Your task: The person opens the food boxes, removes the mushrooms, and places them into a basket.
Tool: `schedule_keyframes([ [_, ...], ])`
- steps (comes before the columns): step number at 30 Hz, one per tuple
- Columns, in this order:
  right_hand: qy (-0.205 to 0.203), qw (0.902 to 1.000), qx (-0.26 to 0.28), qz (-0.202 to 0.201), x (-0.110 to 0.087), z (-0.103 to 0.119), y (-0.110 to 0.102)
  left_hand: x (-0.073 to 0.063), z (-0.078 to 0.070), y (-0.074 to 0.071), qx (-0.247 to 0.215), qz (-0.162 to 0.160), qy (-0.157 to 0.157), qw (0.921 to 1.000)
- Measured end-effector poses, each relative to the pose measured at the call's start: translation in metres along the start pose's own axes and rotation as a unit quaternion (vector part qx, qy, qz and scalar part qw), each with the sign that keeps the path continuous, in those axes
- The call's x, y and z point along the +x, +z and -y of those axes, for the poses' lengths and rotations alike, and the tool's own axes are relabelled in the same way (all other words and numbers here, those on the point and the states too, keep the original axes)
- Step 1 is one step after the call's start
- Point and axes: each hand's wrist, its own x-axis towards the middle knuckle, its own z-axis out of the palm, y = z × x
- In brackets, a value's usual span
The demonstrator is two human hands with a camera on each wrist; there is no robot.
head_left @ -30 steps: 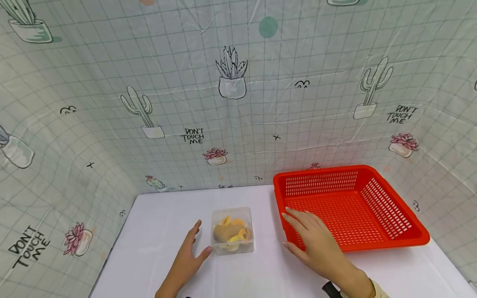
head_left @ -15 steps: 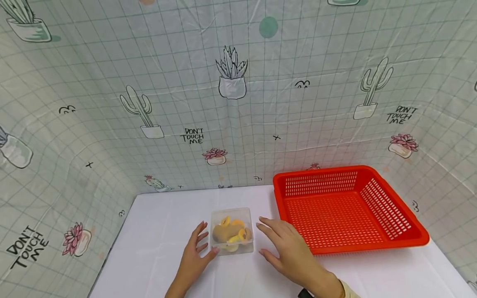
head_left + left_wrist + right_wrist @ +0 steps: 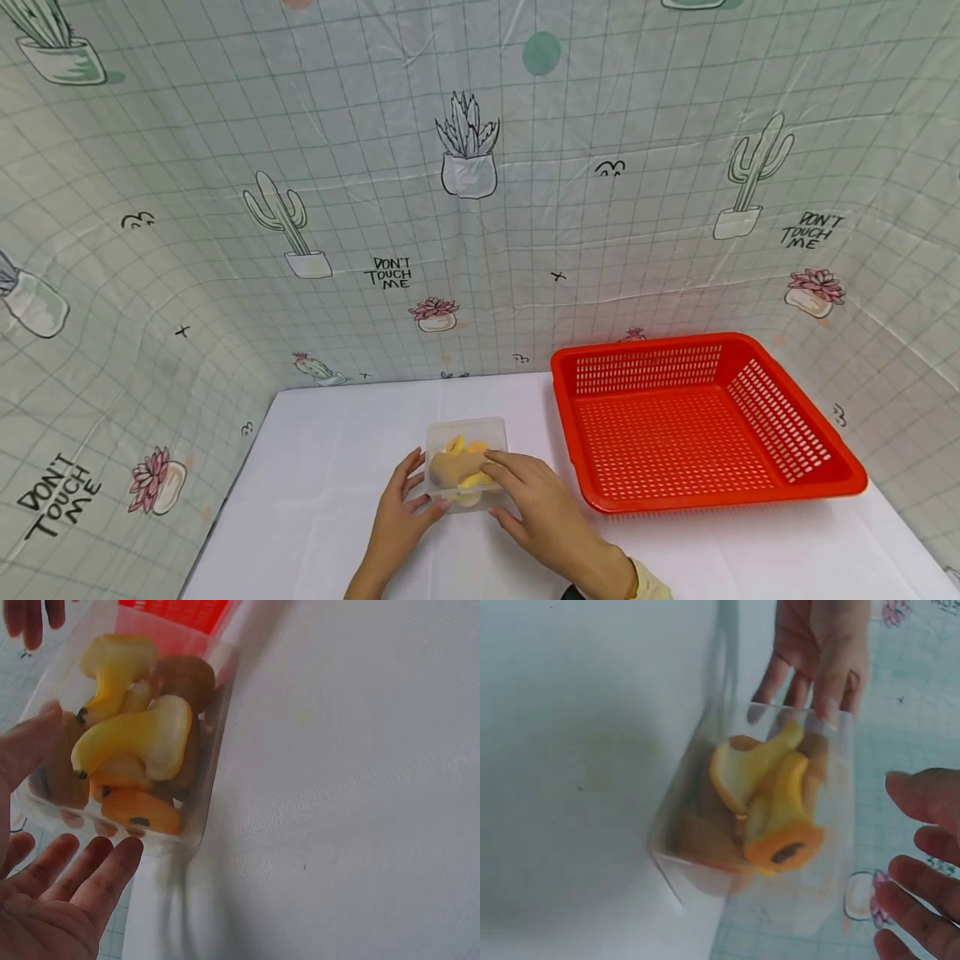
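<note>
A clear plastic box [image 3: 440,433] stands on the white table between the two hands. Inside it are several yellow gourd-shaped pieces [image 3: 146,735], with orange and brown pieces among them. My left hand [image 3: 401,517] is at the box's left side, fingers mostly straight along the wall and thumb at its near corner. Whether it bears on the plastic is hard to tell. My right hand [image 3: 543,512] is at the box's right side with spread, slightly bent fingers. A gap shows between this hand [image 3: 930,870] and the box in the right wrist view.
A red plastic basket [image 3: 667,433] with slotted walls stands at the right, with nothing seen in it. White cloth covers the table [image 3: 315,467]. A grid-patterned sheet [image 3: 525,225] with drawn potted cacti rises behind and at both sides.
My right hand has moved left from in front of the red basket to the box's right side. My left hand has shifted slightly right, nearer the box. Box and basket have stayed put.
</note>
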Motion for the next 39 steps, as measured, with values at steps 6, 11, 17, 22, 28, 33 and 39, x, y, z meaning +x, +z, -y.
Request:
schedule_keyframes([
  [6,-0.003,0.9995,0.009,-0.032,-0.001,-0.002,0.013,-0.001,0.001,0.004,-0.01,0.001,-0.008,0.9999],
  [11,-0.007,0.9985,0.021,-0.05,0.002,-0.004,0.024,0.001,0.001,0.005,-0.022,-0.01,-0.021,0.9995],
  [17,-0.009,0.9982,0.021,-0.056,0.008,-0.005,0.035,0.004,0.001,0.006,-0.034,-0.023,-0.027,0.9988],
  [22,-0.005,0.9983,0.009,-0.058,0.009,-0.005,0.043,0.004,0.002,0.006,-0.044,-0.028,-0.036,0.998],
  [28,0.0,0.9968,0.017,-0.078,0.012,-0.004,0.051,0.004,0.002,0.006,-0.039,-0.03,-0.042,0.9979],
  [33,-0.004,0.9957,0.004,-0.092,0.013,-0.003,0.055,0.005,0.002,0.005,-0.043,-0.03,-0.047,0.9976],
  [39,-0.007,0.9955,-0.022,-0.092,0.013,-0.002,0.056,0.005,0.002,0.004,-0.046,-0.03,-0.045,0.9975],
])
